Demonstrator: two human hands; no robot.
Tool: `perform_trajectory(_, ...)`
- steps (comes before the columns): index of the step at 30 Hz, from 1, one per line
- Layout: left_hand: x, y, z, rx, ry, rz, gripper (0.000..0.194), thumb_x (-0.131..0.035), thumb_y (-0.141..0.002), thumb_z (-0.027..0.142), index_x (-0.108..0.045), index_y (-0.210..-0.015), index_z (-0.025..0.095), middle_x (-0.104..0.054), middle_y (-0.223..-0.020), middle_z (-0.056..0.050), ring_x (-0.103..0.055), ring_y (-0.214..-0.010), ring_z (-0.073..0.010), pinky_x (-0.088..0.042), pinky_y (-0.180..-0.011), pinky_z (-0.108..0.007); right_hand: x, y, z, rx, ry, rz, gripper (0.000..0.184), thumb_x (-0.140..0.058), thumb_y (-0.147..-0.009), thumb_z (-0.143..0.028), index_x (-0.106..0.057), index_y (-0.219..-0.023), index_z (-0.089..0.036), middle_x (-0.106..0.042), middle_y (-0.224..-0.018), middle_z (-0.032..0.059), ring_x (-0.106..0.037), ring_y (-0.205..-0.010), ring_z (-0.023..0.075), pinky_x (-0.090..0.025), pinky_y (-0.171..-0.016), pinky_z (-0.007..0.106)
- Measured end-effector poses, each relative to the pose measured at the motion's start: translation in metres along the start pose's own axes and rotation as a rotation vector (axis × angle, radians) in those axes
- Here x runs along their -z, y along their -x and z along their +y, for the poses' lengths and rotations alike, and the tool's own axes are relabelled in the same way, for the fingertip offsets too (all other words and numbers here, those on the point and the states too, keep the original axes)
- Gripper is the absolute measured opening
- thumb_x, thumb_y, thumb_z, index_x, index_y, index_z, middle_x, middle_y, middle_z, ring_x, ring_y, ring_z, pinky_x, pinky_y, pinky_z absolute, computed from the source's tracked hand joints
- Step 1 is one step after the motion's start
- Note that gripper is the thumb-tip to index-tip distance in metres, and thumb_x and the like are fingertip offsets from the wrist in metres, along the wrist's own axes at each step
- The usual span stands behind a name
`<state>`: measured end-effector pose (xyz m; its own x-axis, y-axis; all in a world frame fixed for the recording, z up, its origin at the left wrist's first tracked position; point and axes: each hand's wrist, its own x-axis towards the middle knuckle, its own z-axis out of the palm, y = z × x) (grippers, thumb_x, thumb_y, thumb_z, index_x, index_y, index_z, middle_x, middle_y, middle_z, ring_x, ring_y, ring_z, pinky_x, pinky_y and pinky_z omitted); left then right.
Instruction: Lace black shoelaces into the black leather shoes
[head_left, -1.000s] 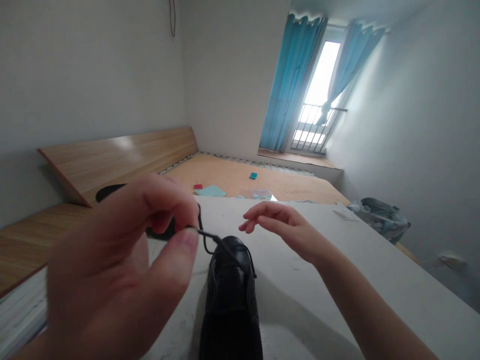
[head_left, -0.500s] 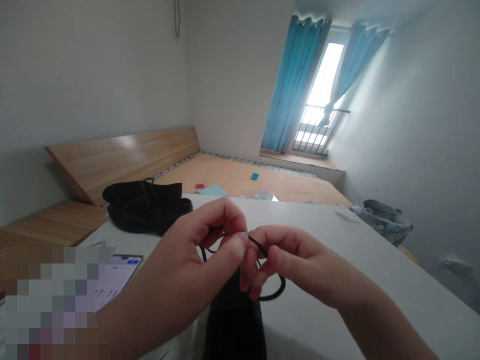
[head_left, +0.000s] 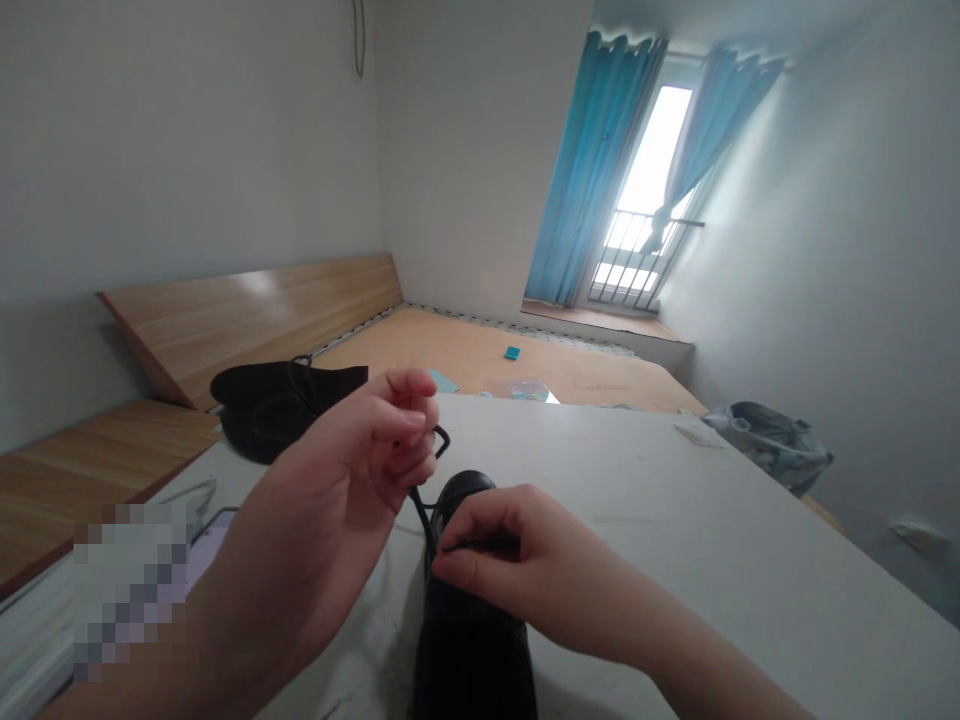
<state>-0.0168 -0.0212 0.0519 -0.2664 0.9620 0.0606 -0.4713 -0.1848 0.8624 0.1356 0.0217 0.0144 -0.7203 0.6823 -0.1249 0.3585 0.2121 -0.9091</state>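
A black shoe (head_left: 474, 660) stands on the white table in front of me, its toe pointing away. My left hand (head_left: 360, 460) is raised to the left of the shoe, fingers curled round a black shoelace (head_left: 421, 510) that runs down towards the shoe. Over the shoe's upper, my right hand (head_left: 510, 555) pinches a lace between thumb and forefinger. The lace holes are hidden under the right hand. Behind my left hand, a second black shoe (head_left: 259, 410) with a tied lace lies on the table.
A phone (head_left: 214, 535) lies at the left, partly behind my left forearm. The white table (head_left: 675, 540) meets a bed (head_left: 600, 375) with a wooden headboard (head_left: 262, 310). Beyond the table's right edge is a bin with a plastic liner (head_left: 772, 440).
My hands have parted from where they met above the shoe. The left has moved left with the lace; the right has come lower, onto the shoe, uncovering its toe.
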Motion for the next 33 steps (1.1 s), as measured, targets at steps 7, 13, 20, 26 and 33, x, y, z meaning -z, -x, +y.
perform_trajectory(7, 0.005, -0.004, 0.0, -0.088, 0.084, 0.014, 0.011, -0.053, -0.069, 0.01, -0.059, -0.068, 0.019, -0.036, -0.068, 0.002, -0.035, -0.059, -0.0101, -0.044, -0.05, -0.017, -0.007, -0.002, 0.003, 0.06, 0.099, 0.12, 0.02, -0.067, -0.081, -0.037, -0.065, -0.093, -0.022, -0.062, -0.078, -0.0006, -0.052, -0.068, 0.0129, -0.038, -0.058, 0.023)
perform_trajectory(13, 0.007, 0.0, 0.002, -0.147, 0.159, 0.01, 0.013, -0.048, -0.075, 0.011, -0.053, -0.065, 0.019, -0.034, -0.07, 0.002, -0.033, -0.059, -0.0105, -0.043, -0.05, -0.02, -0.016, -0.008, 0.01, 0.07, 0.19, 0.23, 0.022, -0.069, -0.079, -0.033, -0.065, -0.099, -0.023, -0.062, -0.083, -0.0006, -0.056, -0.075, 0.0149, -0.041, -0.065, 0.026)
perform_trajectory(20, 0.01, -0.002, 0.005, -0.18, 0.091, -0.021, 0.012, -0.049, -0.076, 0.015, -0.056, -0.068, 0.019, -0.037, -0.069, 0.002, -0.036, -0.058, -0.0101, -0.043, -0.05, -0.02, -0.015, -0.014, 0.015, 0.17, 0.202, 0.214, 0.012, -0.062, -0.086, -0.027, -0.066, -0.078, -0.02, -0.064, -0.077, -0.0013, -0.055, -0.071, 0.0131, -0.039, -0.065, 0.025)
perform_trajectory(26, 0.027, -0.024, 0.01, -0.449, -1.125, -0.127, 0.018, -0.056, -0.079, 0.038, -0.068, -0.085, 0.025, -0.062, -0.081, -0.002, -0.056, -0.075, -0.0209, -0.047, -0.065, -0.031, -0.009, -0.016, 0.013, 0.162, 0.172, 0.26, 0.013, -0.057, -0.087, -0.018, -0.07, -0.087, -0.021, -0.071, -0.079, -0.0011, -0.06, -0.07, 0.0133, -0.042, -0.066, 0.025)
perform_trajectory(33, 0.033, -0.024, 0.0, -0.414, -1.71, -0.557, 0.028, -0.051, -0.087, 0.038, -0.075, -0.079, 0.027, -0.074, -0.084, -0.005, -0.065, -0.087, -0.0288, -0.04, -0.093, -0.052, -0.009, -0.018, 0.018, 0.218, 0.464, 0.339, 0.01, -0.064, -0.087, -0.024, -0.069, -0.078, -0.02, -0.071, -0.077, 0.0006, -0.058, -0.068, 0.0139, -0.038, -0.063, 0.025)
